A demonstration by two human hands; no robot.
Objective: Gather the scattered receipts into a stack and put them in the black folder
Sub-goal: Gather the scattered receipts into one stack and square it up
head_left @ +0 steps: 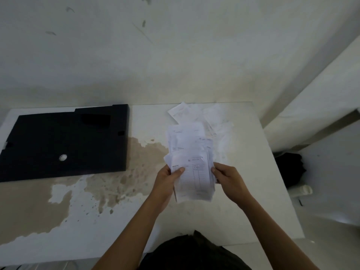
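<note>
Two hands work mid-gather: with the closed black folder [64, 143] lying at the table's left, the left hand [167, 179] and right hand [228, 177] pinch a receipt stack [194, 178], while loose receipts [212, 115] beyond likely need collecting next.

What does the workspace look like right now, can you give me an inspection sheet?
Surface: white table with worn brown patches.
Job's things: flat black folder lies closed at left; a stack of white paper receipts is in the hands; more loose receipts lie beyond.
Clutter: nothing seen.
Grippers: left hand and right hand both grip the stack.
Cables: nothing seen.
Surroundings: stained white wall; dark bundle on the floor at right.
</note>
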